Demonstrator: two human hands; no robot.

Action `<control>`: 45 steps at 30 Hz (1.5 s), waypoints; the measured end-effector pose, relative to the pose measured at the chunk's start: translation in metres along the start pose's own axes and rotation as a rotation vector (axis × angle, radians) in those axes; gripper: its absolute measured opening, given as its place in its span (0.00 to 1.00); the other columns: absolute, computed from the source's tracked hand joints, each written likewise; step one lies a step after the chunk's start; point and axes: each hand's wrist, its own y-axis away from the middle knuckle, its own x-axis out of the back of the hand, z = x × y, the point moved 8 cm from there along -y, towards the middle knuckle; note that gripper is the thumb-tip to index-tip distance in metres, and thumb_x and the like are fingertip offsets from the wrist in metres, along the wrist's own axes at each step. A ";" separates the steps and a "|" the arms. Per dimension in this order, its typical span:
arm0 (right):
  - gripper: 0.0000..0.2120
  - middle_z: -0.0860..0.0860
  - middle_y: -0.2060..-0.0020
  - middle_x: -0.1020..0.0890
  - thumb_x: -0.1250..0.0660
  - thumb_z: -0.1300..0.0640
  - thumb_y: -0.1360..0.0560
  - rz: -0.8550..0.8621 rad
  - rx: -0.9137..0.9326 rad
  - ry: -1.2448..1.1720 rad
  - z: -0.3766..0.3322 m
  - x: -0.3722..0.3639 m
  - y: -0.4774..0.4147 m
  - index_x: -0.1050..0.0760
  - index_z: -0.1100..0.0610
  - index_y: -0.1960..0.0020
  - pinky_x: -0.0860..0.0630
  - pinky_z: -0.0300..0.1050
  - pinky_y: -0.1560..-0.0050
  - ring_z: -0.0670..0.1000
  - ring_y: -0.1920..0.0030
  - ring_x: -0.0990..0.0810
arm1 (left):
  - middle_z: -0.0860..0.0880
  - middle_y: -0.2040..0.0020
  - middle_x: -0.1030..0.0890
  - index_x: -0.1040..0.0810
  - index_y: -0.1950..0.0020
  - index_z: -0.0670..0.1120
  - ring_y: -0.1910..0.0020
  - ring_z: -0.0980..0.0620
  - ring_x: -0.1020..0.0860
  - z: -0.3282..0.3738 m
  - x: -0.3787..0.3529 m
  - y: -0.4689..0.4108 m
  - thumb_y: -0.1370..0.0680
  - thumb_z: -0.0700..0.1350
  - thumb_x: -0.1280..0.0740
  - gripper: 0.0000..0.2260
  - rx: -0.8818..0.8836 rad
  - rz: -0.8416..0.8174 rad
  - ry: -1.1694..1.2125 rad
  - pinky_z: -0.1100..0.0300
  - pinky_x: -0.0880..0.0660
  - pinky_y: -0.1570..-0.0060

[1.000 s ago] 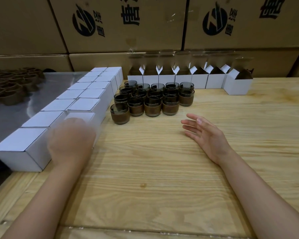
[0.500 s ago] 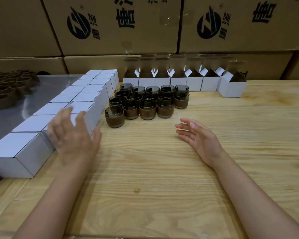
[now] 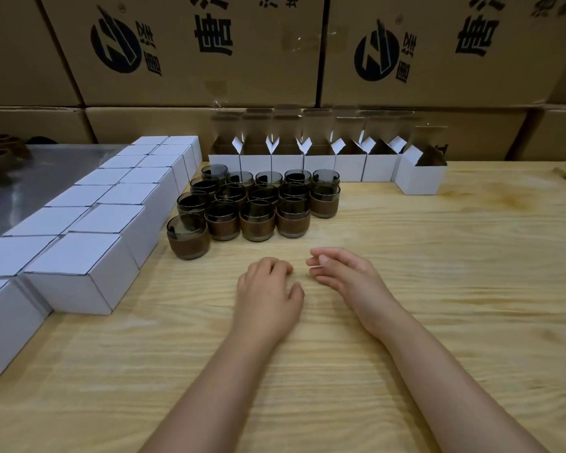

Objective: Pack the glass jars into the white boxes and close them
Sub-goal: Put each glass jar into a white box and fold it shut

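Your left hand (image 3: 268, 294) and right hand (image 3: 347, 280) rest empty mid-table (image 3: 438, 289), fingers loosely curled, just short of the glass jars (image 3: 252, 204) toward the far edge.

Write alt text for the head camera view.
Two empty hands, left hand and right hand, rest on a wooden table before clustered glass jars. Closed white boxes line the left; open white boxes stand behind.

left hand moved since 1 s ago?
Yes. The left hand has left the closed white boxes and swung right toward the table's middle; it now rests empty beside the right hand, in front of the jars.
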 end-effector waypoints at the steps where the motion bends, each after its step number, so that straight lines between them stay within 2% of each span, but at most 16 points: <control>1: 0.08 0.53 0.54 0.16 0.37 0.62 0.22 0.032 0.016 0.058 -0.003 0.004 -0.009 0.20 0.53 0.50 0.22 0.42 0.49 0.50 0.53 0.18 | 0.55 0.38 0.28 0.28 0.35 0.51 0.36 0.55 0.34 0.001 0.000 -0.001 0.21 0.53 0.40 0.16 -0.008 0.008 -0.008 0.59 0.40 0.36; 5: 0.09 0.46 0.57 0.19 0.38 0.61 0.22 0.409 0.075 0.344 -0.027 0.068 -0.058 0.20 0.51 0.55 0.26 0.46 0.52 0.49 0.53 0.22 | 0.57 0.39 0.30 0.28 0.35 0.53 0.37 0.57 0.35 0.001 -0.001 0.000 0.21 0.54 0.42 0.15 -0.018 0.004 -0.005 0.61 0.41 0.36; 8: 0.09 0.51 0.48 0.20 0.40 0.60 0.22 0.584 0.059 0.621 -0.048 0.129 -0.101 0.20 0.56 0.49 0.30 0.42 0.56 0.49 0.55 0.24 | 0.58 0.39 0.32 0.30 0.36 0.54 0.38 0.58 0.36 0.002 -0.002 0.000 0.21 0.55 0.43 0.15 -0.025 -0.004 -0.018 0.61 0.41 0.37; 10: 0.11 0.57 0.39 0.25 0.39 0.60 0.22 0.588 0.009 0.802 -0.059 0.163 -0.132 0.21 0.61 0.45 0.26 0.46 0.48 0.54 0.48 0.23 | 0.59 0.40 0.33 0.31 0.35 0.55 0.38 0.59 0.37 0.002 -0.002 0.000 0.22 0.55 0.44 0.16 -0.033 -0.002 -0.019 0.63 0.42 0.37; 12: 0.12 0.56 0.31 0.32 0.39 0.60 0.22 0.572 -0.028 1.010 -0.068 0.189 -0.156 0.22 0.63 0.44 0.29 0.52 0.38 0.57 0.37 0.28 | 0.60 0.41 0.34 0.31 0.36 0.55 0.39 0.59 0.37 0.002 -0.003 0.001 0.22 0.55 0.43 0.15 -0.032 0.001 -0.013 0.63 0.43 0.38; 15: 0.11 0.53 0.24 0.44 0.40 0.60 0.23 0.561 -0.106 1.179 -0.075 0.215 -0.179 0.22 0.63 0.45 0.32 0.54 0.35 0.60 0.32 0.34 | 0.60 0.42 0.34 0.30 0.38 0.56 0.39 0.59 0.37 0.001 -0.003 0.001 0.22 0.55 0.42 0.14 -0.025 0.010 -0.007 0.64 0.43 0.39; 16: 0.12 0.52 0.24 0.46 0.40 0.61 0.23 0.559 -0.136 1.184 -0.075 0.221 -0.185 0.24 0.63 0.42 0.33 0.54 0.35 0.61 0.32 0.35 | 0.60 0.42 0.34 0.30 0.38 0.56 0.39 0.59 0.37 0.001 -0.003 0.001 0.22 0.55 0.42 0.14 -0.026 0.011 -0.006 0.64 0.43 0.40; 19: 0.22 0.57 0.26 0.40 0.40 0.62 0.23 0.530 -0.215 1.172 -0.074 0.233 -0.201 0.35 0.64 0.29 0.32 0.54 0.36 0.62 0.33 0.33 | 0.62 0.42 0.36 0.32 0.38 0.58 0.39 0.61 0.39 0.000 -0.004 0.001 0.22 0.57 0.44 0.14 -0.025 0.013 -0.001 0.65 0.45 0.41; 23: 0.16 0.65 0.35 0.30 0.42 0.64 0.22 0.437 -0.260 1.388 -0.072 0.225 -0.203 0.28 0.68 0.37 0.34 0.56 0.36 0.64 0.34 0.35 | 0.62 0.43 0.36 0.31 0.39 0.58 0.39 0.62 0.39 0.000 -0.003 0.001 0.25 0.60 0.51 0.19 -0.010 0.006 0.014 0.65 0.46 0.41; 25: 0.14 0.66 0.41 0.28 0.45 0.64 0.21 0.473 -0.175 1.467 -0.077 0.220 -0.194 0.28 0.70 0.40 0.32 0.56 0.38 0.63 0.37 0.34 | 0.62 0.43 0.35 0.30 0.40 0.58 0.39 0.62 0.38 0.002 -0.002 0.001 0.28 0.61 0.55 0.23 -0.015 0.000 0.012 0.65 0.45 0.42; 29: 0.14 0.66 0.41 0.30 0.43 0.61 0.22 0.714 0.118 1.360 -0.095 0.205 -0.156 0.28 0.71 0.44 0.33 0.58 0.41 0.66 0.40 0.33 | 0.62 0.44 0.35 0.30 0.40 0.57 0.40 0.61 0.39 -0.001 -0.003 0.003 0.23 0.57 0.44 0.14 -0.008 0.005 0.023 0.65 0.46 0.42; 32: 0.14 0.66 0.43 0.29 0.41 0.60 0.25 0.819 0.343 1.298 -0.108 0.175 -0.116 0.28 0.70 0.46 0.35 0.57 0.42 0.66 0.42 0.33 | 0.60 0.44 0.34 0.30 0.40 0.55 0.40 0.60 0.38 -0.001 -0.004 0.001 0.23 0.55 0.42 0.13 -0.010 -0.004 0.025 0.64 0.45 0.42; 36: 0.12 0.65 0.50 0.27 0.40 0.57 0.30 0.820 0.613 1.176 -0.120 0.116 -0.046 0.28 0.66 0.54 0.37 0.53 0.46 0.65 0.48 0.31 | 0.59 0.44 0.34 0.29 0.39 0.53 0.40 0.58 0.37 -0.001 -0.004 0.000 0.23 0.54 0.41 0.13 -0.003 -0.015 0.028 0.62 0.43 0.41; 41: 0.07 0.63 0.58 0.27 0.37 0.58 0.32 0.741 0.776 1.099 -0.116 0.027 0.032 0.29 0.63 0.59 0.37 0.50 0.54 0.62 0.56 0.29 | 0.55 0.41 0.29 0.27 0.38 0.51 0.38 0.53 0.34 -0.001 -0.002 -0.001 0.21 0.55 0.42 0.14 0.049 -0.044 0.086 0.57 0.42 0.39; 43: 0.07 0.61 0.59 0.27 0.37 0.58 0.32 0.693 0.806 1.130 -0.110 -0.001 0.050 0.29 0.62 0.60 0.34 0.52 0.57 0.60 0.58 0.29 | 0.54 0.38 0.26 0.29 0.35 0.51 0.36 0.52 0.32 -0.002 0.002 -0.002 0.20 0.58 0.44 0.17 0.096 -0.052 0.192 0.54 0.41 0.37; 45: 0.08 0.60 0.60 0.26 0.38 0.57 0.33 0.635 0.804 1.155 -0.100 -0.020 0.059 0.30 0.62 0.61 0.32 0.53 0.59 0.60 0.59 0.30 | 0.57 0.38 0.25 0.30 0.33 0.53 0.37 0.56 0.29 -0.002 0.008 -0.001 0.21 0.63 0.47 0.22 0.119 -0.038 0.407 0.52 0.40 0.34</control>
